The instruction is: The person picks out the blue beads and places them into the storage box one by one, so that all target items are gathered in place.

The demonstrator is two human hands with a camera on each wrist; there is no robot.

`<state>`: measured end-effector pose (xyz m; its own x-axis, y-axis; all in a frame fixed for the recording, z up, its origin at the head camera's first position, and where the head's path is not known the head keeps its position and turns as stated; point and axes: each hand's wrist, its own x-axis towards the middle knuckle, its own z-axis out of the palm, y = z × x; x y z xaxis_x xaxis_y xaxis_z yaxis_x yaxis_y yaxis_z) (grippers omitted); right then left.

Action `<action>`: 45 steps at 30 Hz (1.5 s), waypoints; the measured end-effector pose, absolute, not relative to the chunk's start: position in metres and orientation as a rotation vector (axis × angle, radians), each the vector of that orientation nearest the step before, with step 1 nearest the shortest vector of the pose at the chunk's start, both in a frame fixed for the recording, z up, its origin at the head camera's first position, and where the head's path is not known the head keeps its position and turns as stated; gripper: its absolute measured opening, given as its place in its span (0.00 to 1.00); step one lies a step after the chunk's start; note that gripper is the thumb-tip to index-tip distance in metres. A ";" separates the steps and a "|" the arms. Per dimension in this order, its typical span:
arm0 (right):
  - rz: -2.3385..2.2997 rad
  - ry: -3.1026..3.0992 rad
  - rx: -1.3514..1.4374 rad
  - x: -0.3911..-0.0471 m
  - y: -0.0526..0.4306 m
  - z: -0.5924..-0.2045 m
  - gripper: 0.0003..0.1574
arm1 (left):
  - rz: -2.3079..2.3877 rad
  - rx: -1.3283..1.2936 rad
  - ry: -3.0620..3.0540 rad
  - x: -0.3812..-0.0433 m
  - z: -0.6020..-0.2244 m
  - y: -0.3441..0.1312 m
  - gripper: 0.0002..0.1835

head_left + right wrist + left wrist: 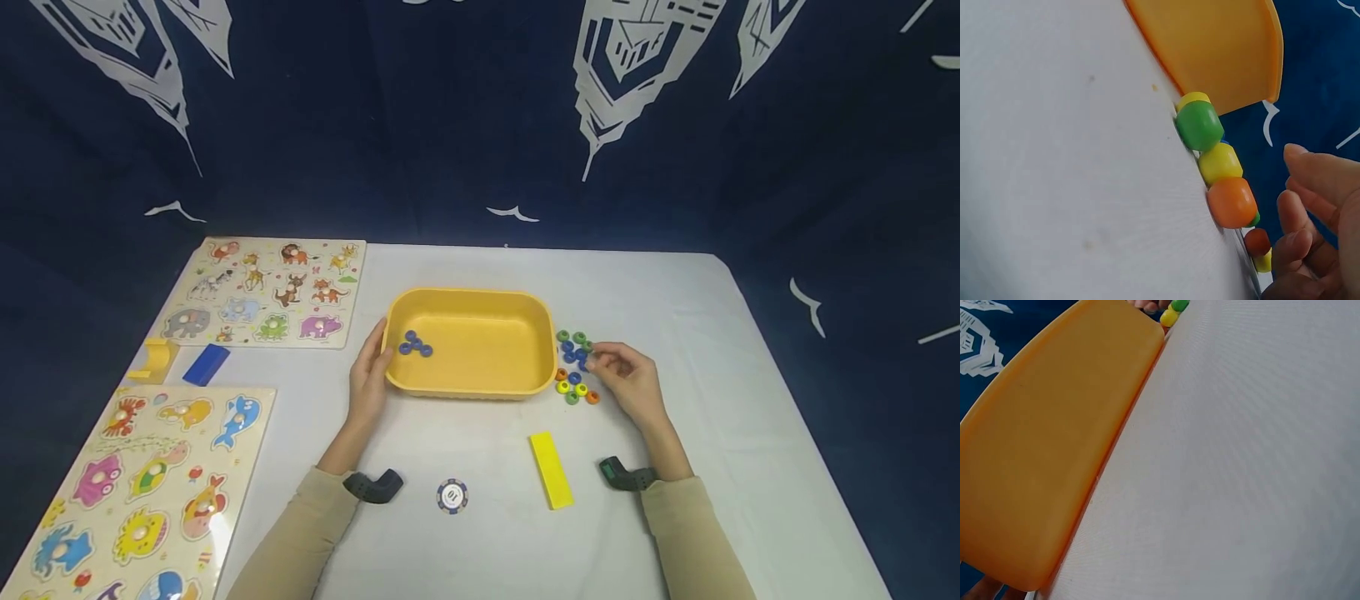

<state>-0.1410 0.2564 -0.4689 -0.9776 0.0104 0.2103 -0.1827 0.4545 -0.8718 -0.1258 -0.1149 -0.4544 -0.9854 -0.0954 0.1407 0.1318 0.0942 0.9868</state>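
My left hand (pixel 367 379) holds the left end of a yellow plastic tray (pixel 480 385), with fingers along its outer side and the thumb at the rim. Inside the tray, towards the left, lie several blue beads (pixel 416 343). My right hand (pixel 628 379) is over a group of loose beads just right of the tray, its fingertips close to a green bead (pixel 587 347) and a blue bead (pixel 582 365). In the right wrist view its fingers are loosely bent and apart, with nothing showing between them. An orange bead (pixel 1232 202) and a green bead (pixel 1200 125) stand nearby.
Nearer me on the white cloth lie a yellow block (pixel 551 471) and a poker chip (pixel 452 497). Two animal puzzle boards, one far (pixel 258 292) and one near (pixel 161 454), occupy the left side. Between them are a blue block (pixel 206 365) and a yellow arched block (pixel 155 361).
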 end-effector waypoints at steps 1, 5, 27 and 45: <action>1.536 -2.524 0.140 -0.141 0.257 -0.471 0.19 | -2.003 -0.044 -2.194 -0.126 -0.454 -0.115 0.24; 1.463 -2.572 0.088 -0.143 0.260 -0.480 0.18 | -1.995 -0.073 -2.176 -0.125 -0.453 -0.115 0.24; 1.189 -2.623 0.061 -0.149 0.257 -0.483 0.11 | -2.000 -0.072 -2.178 -0.125 -0.453 -0.116 0.25; 1.439 -2.763 0.462 -0.192 0.130 -0.407 0.12 | -2.010 -0.036 -2.176 -0.126 -0.454 -0.115 0.24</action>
